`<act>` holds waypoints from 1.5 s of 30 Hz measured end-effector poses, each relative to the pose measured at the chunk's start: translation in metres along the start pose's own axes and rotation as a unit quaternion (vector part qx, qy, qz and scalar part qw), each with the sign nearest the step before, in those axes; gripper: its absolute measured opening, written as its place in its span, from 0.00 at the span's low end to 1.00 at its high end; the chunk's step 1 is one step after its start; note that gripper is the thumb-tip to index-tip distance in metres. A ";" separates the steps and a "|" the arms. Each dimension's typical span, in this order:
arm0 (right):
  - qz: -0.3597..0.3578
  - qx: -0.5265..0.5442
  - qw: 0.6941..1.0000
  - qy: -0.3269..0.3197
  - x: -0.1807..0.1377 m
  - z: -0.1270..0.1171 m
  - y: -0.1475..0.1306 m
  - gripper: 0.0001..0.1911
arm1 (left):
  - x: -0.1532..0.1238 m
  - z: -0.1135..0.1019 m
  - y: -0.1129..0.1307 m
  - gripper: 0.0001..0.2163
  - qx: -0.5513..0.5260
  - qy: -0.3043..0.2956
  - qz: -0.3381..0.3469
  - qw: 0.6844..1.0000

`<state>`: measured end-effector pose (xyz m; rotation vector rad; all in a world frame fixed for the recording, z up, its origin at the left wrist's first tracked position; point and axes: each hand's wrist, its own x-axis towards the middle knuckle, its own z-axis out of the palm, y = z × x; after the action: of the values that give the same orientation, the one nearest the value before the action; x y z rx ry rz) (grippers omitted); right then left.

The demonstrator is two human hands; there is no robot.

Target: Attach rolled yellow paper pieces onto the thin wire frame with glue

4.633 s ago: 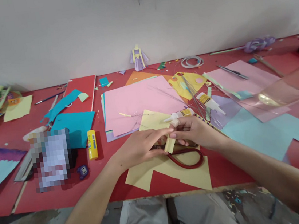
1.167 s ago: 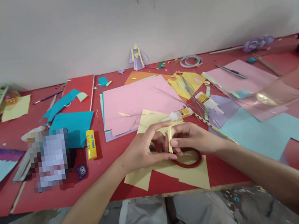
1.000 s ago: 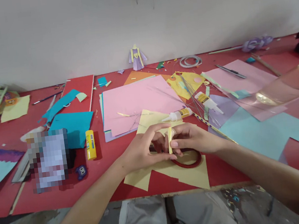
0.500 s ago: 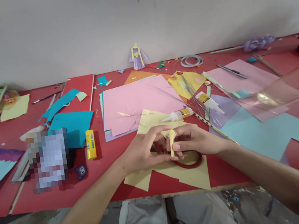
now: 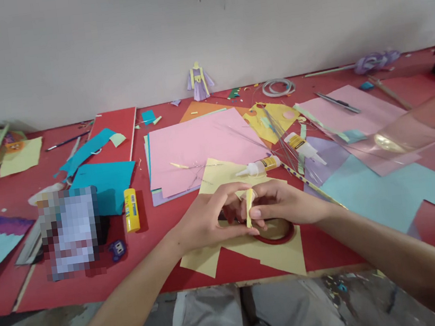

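Observation:
Between both hands is a small folded strip of pale yellow paper [image 5: 249, 208], held nearly upright. My left hand [image 5: 208, 215] is closed on it from the left, thumb at its lower end and index finger at its top. From the right, my right hand [image 5: 282, 202] pinches the strip, its thumb against the middle; the other fingers are partly hidden behind. Beneath the hands, scissors with a dark red handle loop [image 5: 278, 239] lie on pale yellow paper sheets [image 5: 282, 258]. A white glue bottle [image 5: 256, 168] lies just beyond the fingers.
Pink sheets [image 5: 199, 144] are stacked behind the hands. A yellow glue stick [image 5: 131, 210] lies left. A second glue bottle [image 5: 304, 147], thin wires [image 5: 272, 123] and a clear plastic bottle [image 5: 417, 126] are to the right. A paper doll [image 5: 199, 82] leans on the wall.
The yellow paper strip has tilted slightly between the fingers, its lower end shifting a little left. Both hands keep their hold in nearly the same place.

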<state>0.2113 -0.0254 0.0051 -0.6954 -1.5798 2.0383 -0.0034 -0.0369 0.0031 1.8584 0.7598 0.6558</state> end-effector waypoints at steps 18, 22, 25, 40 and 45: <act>-0.024 -0.212 0.965 0.156 0.001 0.003 0.004 0.25 | -0.001 -0.004 -0.010 0.24 0.276 0.087 0.098 0.952; -0.042 -0.261 0.949 0.171 0.000 0.003 0.004 0.25 | -0.001 -0.004 -0.011 0.25 0.293 0.090 0.089 0.948; -0.053 -0.291 0.938 0.179 0.000 0.004 0.003 0.25 | 0.000 -0.004 -0.011 0.25 0.305 0.093 0.092 0.943; -0.080 -0.322 0.922 0.199 -0.001 0.003 0.004 0.23 | 0.002 -0.003 -0.013 0.24 0.338 0.108 0.114 0.928; -0.093 -0.280 0.940 0.173 -0.003 0.002 0.001 0.27 | 0.001 -0.003 -0.011 0.24 0.314 0.106 0.098 0.939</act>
<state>0.2120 -0.0293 0.0051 -0.9939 -1.9256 1.2402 -0.0072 -0.0310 -0.0058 2.4972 1.0159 0.8118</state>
